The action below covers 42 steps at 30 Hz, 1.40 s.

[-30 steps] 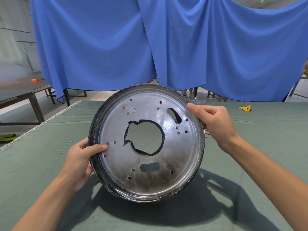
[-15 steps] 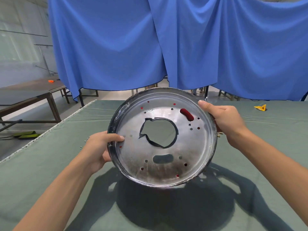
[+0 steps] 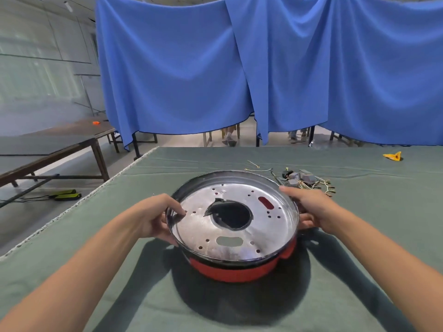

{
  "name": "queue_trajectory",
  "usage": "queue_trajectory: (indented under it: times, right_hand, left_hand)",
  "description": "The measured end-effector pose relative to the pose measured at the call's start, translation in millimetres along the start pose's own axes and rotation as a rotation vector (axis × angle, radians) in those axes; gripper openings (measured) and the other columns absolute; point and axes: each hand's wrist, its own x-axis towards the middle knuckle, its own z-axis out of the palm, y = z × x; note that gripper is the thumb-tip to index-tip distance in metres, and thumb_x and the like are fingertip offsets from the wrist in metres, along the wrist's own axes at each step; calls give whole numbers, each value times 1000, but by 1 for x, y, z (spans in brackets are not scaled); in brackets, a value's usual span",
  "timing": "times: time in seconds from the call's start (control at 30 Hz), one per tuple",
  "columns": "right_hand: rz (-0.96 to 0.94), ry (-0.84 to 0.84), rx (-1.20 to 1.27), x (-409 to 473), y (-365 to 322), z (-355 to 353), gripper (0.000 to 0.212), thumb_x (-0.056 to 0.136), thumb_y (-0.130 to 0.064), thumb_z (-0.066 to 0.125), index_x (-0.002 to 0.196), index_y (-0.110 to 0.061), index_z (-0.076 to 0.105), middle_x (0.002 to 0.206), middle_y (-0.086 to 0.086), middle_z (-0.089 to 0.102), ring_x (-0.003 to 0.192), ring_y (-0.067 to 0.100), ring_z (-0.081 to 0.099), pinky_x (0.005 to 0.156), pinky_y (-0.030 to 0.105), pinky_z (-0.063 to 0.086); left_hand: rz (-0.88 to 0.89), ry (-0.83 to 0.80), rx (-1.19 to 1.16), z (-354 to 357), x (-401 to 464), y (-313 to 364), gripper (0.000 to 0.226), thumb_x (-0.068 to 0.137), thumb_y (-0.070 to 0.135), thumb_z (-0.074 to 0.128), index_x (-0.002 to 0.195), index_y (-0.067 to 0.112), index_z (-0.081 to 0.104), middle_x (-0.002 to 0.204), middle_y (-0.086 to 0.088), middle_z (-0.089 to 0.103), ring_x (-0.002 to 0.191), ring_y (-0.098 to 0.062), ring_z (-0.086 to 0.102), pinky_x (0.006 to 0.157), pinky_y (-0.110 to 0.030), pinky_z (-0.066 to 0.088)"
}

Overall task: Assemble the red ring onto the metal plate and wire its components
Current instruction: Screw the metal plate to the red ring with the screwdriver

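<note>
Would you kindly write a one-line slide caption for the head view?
Both hands, left hand and right hand, grip the metal plate atop the red ring over the green table.

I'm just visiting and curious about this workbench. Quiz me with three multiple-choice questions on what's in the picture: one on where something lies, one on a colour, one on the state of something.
1. Where does the pile of small wired parts lie?
A. beyond the plate, near the right hand
B. inside the plate's centre hole
C. on the floor

2. What colour is the ring under the metal plate?
A. yellow
B. red
C. white

3. How is the plate held?
A. by the left hand alone
B. by nobody
C. by both hands at its rim, the right hand opposite the left

Answers: 1 A, the parts sit on the green cloth just past the right hand. 2 B, red shows below the plate's near edge. 3 C, fingers of each hand curl round opposite sides of the rim.
</note>
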Motion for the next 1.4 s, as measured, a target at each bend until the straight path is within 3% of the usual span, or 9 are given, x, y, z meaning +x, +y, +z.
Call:
queue_trajectory:
  times: [0.2, 0.4, 0.73, 0.9, 1.03, 1.13, 1.27, 1.33, 1.4]
  right_hand:
    - [-31, 53, -93, 10, 4, -4, 33, 85, -41, 68, 77, -9, 64, 44, -2, 57, 32, 13, 50, 36, 21, 44]
    - [-49, 73, -163, 7, 0, -1, 36, 87, -39, 66, 71, -8, 57, 37, -2, 53, 27, 13, 48, 34, 22, 44]
    - [-53, 129, -323, 1, -13, -3, 46, 90, -44, 59, 82, 1, 63, 48, 6, 62, 35, 19, 58, 40, 25, 48]
    - [-266, 530, -833, 12, -11, -24, 39, 87, -46, 58, 73, -11, 68, 68, 8, 68, 72, 31, 64, 63, 33, 48]
    - [-150, 462, -1051, 27, 12, -24, 38, 81, -51, 61, 76, -13, 61, 82, 7, 66, 82, 28, 61, 67, 30, 46]
    - [-76, 382, -976, 37, 20, -21, 35, 83, -44, 60, 71, -10, 60, 80, 13, 67, 76, 30, 66, 71, 34, 55]
    - [-102, 388, -608, 40, 12, -27, 33, 85, -29, 57, 63, -4, 56, 46, 8, 56, 37, 24, 59, 50, 28, 50]
    - [-174, 376, -456, 36, 4, -32, 31, 86, -26, 56, 67, -2, 57, 46, 8, 58, 38, 25, 60, 50, 30, 50]
    - [-272, 359, -359, 29, -8, -30, 31, 86, -26, 55, 67, -2, 58, 58, 10, 64, 40, 23, 60, 45, 29, 48]
  left_hand:
    - [-16, 41, 154, -1, 4, 11, 34, 81, 2, 59, 114, -2, 53, 92, -21, 63, 56, -37, 67, 47, -44, 55]
    - [-32, 86, 323, -2, 1, 13, 35, 79, 8, 68, 110, -2, 57, 97, -23, 62, 66, -38, 66, 54, -48, 57]
    - [-7, 158, 488, 1, -10, 18, 36, 78, 19, 74, 101, 1, 54, 97, -22, 62, 47, -29, 67, 48, -43, 55]
    - [142, 328, 602, 2, -13, 23, 35, 81, 37, 66, 85, 5, 52, 90, -15, 61, 66, -32, 69, 47, -43, 57]
    - [264, 477, 822, 13, -13, 27, 35, 80, 40, 58, 85, 5, 60, 76, -7, 64, 71, -29, 66, 55, -39, 60]
    - [300, 503, 832, 18, -9, 27, 34, 81, 40, 56, 89, 7, 62, 80, -6, 66, 73, -28, 65, 64, -39, 60]
    - [435, 553, 580, 5, 4, 22, 21, 87, 20, 53, 79, 4, 65, 77, -12, 68, 65, -30, 66, 55, -38, 59]
    - [485, 577, 434, -8, 15, 15, 20, 88, 6, 47, 80, 7, 66, 76, -11, 67, 59, -26, 61, 45, -31, 52]
    - [496, 616, 395, -20, 26, 2, 25, 88, 1, 43, 89, 10, 66, 79, -8, 67, 63, -25, 61, 48, -31, 51]
